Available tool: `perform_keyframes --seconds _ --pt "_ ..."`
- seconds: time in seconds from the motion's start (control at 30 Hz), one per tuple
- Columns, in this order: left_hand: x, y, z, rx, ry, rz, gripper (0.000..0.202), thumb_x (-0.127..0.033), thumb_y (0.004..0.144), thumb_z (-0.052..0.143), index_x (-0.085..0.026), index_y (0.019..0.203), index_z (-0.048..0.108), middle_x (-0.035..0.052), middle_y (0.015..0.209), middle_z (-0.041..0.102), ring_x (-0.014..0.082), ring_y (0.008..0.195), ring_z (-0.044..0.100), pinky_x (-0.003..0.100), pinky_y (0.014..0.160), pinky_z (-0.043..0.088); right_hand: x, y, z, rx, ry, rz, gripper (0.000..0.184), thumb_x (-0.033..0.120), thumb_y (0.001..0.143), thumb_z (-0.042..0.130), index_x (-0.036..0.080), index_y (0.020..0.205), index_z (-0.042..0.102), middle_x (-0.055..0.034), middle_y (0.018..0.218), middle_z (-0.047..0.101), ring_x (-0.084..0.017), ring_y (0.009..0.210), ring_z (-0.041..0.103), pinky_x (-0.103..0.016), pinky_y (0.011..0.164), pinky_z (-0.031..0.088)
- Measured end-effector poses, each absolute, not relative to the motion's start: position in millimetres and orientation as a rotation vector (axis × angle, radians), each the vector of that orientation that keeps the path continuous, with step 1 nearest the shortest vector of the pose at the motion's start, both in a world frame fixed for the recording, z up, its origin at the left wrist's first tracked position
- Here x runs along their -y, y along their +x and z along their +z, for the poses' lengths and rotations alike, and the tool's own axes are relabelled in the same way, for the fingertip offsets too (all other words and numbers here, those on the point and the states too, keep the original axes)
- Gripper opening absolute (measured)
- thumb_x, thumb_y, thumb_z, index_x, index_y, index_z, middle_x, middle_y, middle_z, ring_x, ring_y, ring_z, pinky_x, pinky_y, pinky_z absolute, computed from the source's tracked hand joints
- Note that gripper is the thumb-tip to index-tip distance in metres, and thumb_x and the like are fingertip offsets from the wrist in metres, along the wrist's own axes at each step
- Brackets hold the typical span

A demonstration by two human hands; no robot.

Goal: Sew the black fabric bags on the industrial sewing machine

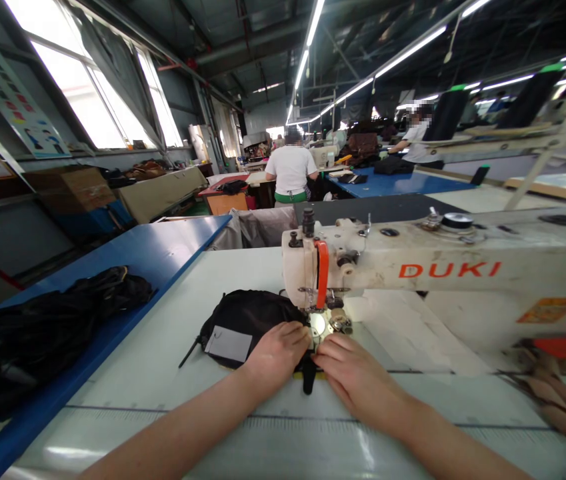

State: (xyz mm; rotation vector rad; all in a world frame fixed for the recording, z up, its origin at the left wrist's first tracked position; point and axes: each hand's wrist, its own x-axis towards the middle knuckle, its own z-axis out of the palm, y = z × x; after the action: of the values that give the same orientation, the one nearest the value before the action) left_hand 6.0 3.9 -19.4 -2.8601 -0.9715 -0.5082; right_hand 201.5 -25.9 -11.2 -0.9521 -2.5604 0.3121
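My left hand (pixel 275 357) lies on a black fabric piece (pixel 247 317) with a grey label (pixel 229 345), fingers curled and pressing it down just left of the needle. My right hand (pixel 355 373) presses the same piece's near edge and a black strap end (pixel 309 381) in front of the presser foot (pixel 320 320). Both hands hold the fabric flat under the head of the white DUKI sewing machine (pixel 413 267). The fingertips nearly meet below the needle.
A pile of black fabric (pixel 37 340) lies on the blue side table (pixel 163 250) at left. The machine's arm spans the right side. Other people sit at machines far ahead (pixel 290 170). Pale cones lie at the right edge (pixel 563 393).
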Motion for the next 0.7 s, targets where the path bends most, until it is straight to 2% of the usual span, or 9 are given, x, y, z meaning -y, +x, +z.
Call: perform_keyframes --seconds 0.17,0.37,0.57,0.7 --pt "-3 5 -14 1.013 -2.913 -0.476 0.02 -0.015 0.091 0.046 -0.013 0.107 0.058 0.0084 0.109 0.065 0.0202 0.106 0.057 0.036 0.094 0.047 22 203 -14 2.448 -0.995 0.305 0.021 0.008 0.087 0.044 0.016 0.09 0.063 -0.0055 0.087 0.059 -0.021 0.089 0.048 -0.036 0.082 0.044" --pt "-1 3 -14 1.064 -2.955 -0.499 0.026 -0.011 0.089 0.045 -0.014 0.111 0.057 0.0089 0.112 0.063 0.0197 0.111 0.055 0.036 0.098 0.044 15 198 -14 2.416 -1.052 0.194 0.022 0.008 0.087 0.044 0.018 0.092 0.063 -0.0054 0.085 0.059 -0.021 0.087 0.05 -0.036 0.079 0.045" --pt "-1 2 -12 1.091 -2.994 -0.51 0.03 -0.007 0.086 0.045 -0.013 0.113 0.057 0.0095 0.114 0.063 0.0201 0.112 0.055 0.037 0.1 0.043 13 195 -15 2.495 -1.035 0.13 0.02 0.009 0.087 0.045 0.017 0.091 0.063 -0.0057 0.084 0.058 -0.021 0.087 0.05 -0.037 0.08 0.046" --pt "1 -2 -11 1.168 -3.023 -0.639 0.032 -0.007 0.086 0.042 -0.013 0.114 0.057 0.0083 0.116 0.062 0.018 0.112 0.055 0.036 0.102 0.042 14 195 -13 2.532 -1.053 0.115 0.019 0.008 0.087 0.044 0.016 0.087 0.062 -0.0058 0.085 0.057 -0.021 0.088 0.049 -0.038 0.082 0.045"
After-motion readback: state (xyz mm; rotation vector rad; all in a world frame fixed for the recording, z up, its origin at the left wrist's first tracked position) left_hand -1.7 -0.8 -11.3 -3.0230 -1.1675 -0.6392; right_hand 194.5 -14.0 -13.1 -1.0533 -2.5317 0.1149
